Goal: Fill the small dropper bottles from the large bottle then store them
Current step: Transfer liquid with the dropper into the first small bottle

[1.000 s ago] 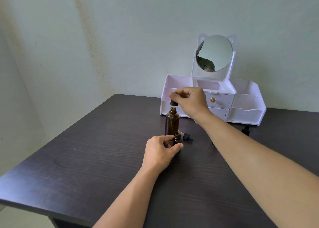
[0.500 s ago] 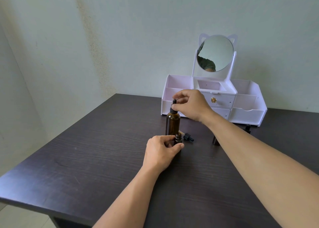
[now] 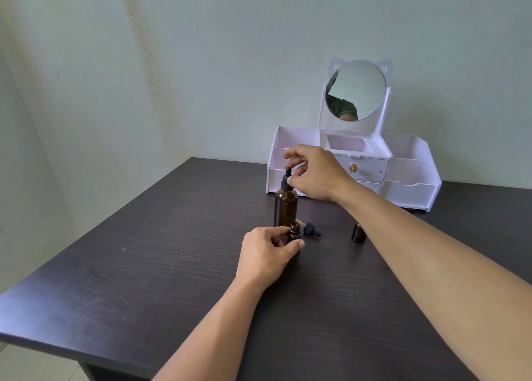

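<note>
The large amber bottle (image 3: pixel 286 207) stands upright mid-table with its black dropper cap (image 3: pixel 287 177) seated in the neck. My right hand (image 3: pixel 313 174) hovers just right of that cap, fingers spread and loose, the thumb tip beside the cap's collar and the index finger lifted above it. My left hand (image 3: pixel 267 251) grips a small uncapped amber dropper bottle (image 3: pixel 295 232) standing right in front of the large one. This small bottle's black dropper cap (image 3: pixel 312 231) lies on its side just to the right. A second small amber bottle (image 3: pixel 358 233) stands half hidden behind my right forearm.
A white desk organizer (image 3: pixel 408 190) with open side bins, small drawers and a round cat-ear mirror (image 3: pixel 355 89) stands at the table's back edge against the wall. A small dark object (image 3: pixel 410 210) peeks out at its foot. The dark wooden table (image 3: pixel 144 265) ends near me and at left.
My right hand lowered the dropper cap into the large bottle's neck, then its fingers spread away from the cap. My left hand stayed on the small bottle.
</note>
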### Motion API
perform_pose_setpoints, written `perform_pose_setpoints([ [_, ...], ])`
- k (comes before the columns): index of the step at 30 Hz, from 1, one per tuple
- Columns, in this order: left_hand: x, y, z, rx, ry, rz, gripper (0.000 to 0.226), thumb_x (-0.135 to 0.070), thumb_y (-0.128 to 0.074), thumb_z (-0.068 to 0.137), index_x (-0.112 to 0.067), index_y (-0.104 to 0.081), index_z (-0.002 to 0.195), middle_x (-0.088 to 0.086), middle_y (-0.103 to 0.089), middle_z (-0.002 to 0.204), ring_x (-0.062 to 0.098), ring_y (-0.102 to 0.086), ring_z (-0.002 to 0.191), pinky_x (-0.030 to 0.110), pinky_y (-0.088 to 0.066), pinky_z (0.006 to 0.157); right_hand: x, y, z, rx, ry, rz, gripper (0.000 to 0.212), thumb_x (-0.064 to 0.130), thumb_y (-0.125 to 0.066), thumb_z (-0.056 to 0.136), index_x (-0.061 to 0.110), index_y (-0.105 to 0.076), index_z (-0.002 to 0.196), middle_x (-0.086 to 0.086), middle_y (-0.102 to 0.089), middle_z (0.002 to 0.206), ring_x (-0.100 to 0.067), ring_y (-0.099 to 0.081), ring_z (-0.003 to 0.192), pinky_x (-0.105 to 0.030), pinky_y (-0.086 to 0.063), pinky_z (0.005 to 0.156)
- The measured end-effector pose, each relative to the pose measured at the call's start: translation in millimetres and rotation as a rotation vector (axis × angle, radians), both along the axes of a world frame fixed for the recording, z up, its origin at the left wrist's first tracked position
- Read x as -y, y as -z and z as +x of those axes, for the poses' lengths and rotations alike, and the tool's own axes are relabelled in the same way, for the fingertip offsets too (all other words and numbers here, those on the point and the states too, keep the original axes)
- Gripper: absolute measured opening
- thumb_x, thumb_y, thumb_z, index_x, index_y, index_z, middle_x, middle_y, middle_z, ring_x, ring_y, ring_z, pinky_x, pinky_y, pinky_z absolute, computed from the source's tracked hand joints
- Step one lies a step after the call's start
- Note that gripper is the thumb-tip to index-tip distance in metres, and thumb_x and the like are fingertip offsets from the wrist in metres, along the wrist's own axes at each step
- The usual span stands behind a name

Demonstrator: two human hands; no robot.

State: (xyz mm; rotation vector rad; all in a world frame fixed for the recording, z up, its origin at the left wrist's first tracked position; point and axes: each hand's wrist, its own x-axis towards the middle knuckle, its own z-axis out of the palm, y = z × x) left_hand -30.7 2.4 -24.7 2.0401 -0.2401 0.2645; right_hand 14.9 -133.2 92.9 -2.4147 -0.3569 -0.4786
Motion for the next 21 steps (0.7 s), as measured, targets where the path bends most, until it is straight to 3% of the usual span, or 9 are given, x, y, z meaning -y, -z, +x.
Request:
perform_pose_setpoints([
  [5, -0.3, 0.8, 0.4, 0.014, -0.005, 0.006, 0.054, -0.043, -0.075, 0.079, -0.021, -0.063, 0.127, -0.008, -0.064, 0.073, 0.004, -0.06, 0.067, 0.012, -0.046, 0.064, -1.7, -3.5, -1.6, 0.016, 0.023, -0.08, 0.049, 0.021, -0.074, 0.077, 0.018, -0.057, 0.123, 0.002, -0.066, 0.089, -0.017, -0.064, 0.084, -0.032, -0.053, 0.082],
  [8, 0.1, 0.8, 0.7, 0.008, -0.003, 0.012, 0.054, -0.043, -0.074, 0.079, -0.021, -0.063, 0.127, -0.008, -0.064, 0.074, 0.005, -0.061, 0.069, 0.012, -0.047, 0.065, -2.2, -5.0, -2.0, 0.006, 0.002, -0.077, 0.051, 0.02, -0.073, 0.077, 0.019, -0.055, 0.125, 0.001, -0.065, 0.101, -0.017, -0.062, 0.086, -0.033, -0.053, 0.085],
  [11, 0.1, 1.2, 0.8, 0.007, -0.008, 0.011, 0.05, -0.045, -0.075, 0.079, -0.023, -0.067, 0.123, -0.01, -0.062, 0.071, 0.002, -0.059, 0.064, 0.01, -0.043, 0.061, -2.6, -5.7, -1.9, 0.012, -0.005, -0.094, 0.049, 0.013, -0.07, 0.079, 0.019, -0.055, 0.125, 0.003, -0.065, 0.093, -0.016, -0.06, 0.086, -0.035, -0.053, 0.088],
  [16, 0.2, 0.5, -0.1, 0.003, -0.007, 0.009, 0.052, -0.043, -0.074, 0.08, -0.023, -0.064, 0.126, -0.012, -0.061, 0.071, 0.002, -0.057, 0.064, 0.009, -0.041, 0.059, -3.5, -6.7, -3.0, 0.01, 0.023, -0.146, 0.055, 0.024, -0.073, 0.077, 0.019, -0.053, 0.128, 0.001, -0.066, 0.096, -0.019, -0.063, 0.09, -0.036, -0.053, 0.086],
  [18, 0.1, 0.1, 0.1, 0.004, -0.004, 0.015, 0.052, -0.043, -0.074, 0.08, -0.023, -0.064, 0.127, -0.012, -0.06, 0.07, 0.002, -0.057, 0.063, 0.009, -0.04, 0.058, -4.4, -5.9, -2.2, -0.004, 0.002, -0.122, 0.056, 0.016, -0.071, 0.077, 0.019, -0.051, 0.13, -0.002, -0.068, 0.106, -0.019, -0.063, 0.094, -0.035, -0.053, 0.087],
  [21, -0.2, -0.1, -0.2, 0.007, -0.001, 0.014, 0.052, -0.043, -0.074, 0.08, -0.022, -0.064, 0.127, -0.011, -0.061, 0.07, 0.002, -0.057, 0.064, 0.009, -0.041, 0.06, -5.1, -4.6, -1.8, 0.001, 0.004, -0.13, 0.055, 0.012, -0.068, 0.079, 0.019, -0.051, 0.131, -0.003, -0.07, 0.103, -0.02, -0.063, 0.094, -0.032, -0.051, 0.086],
])
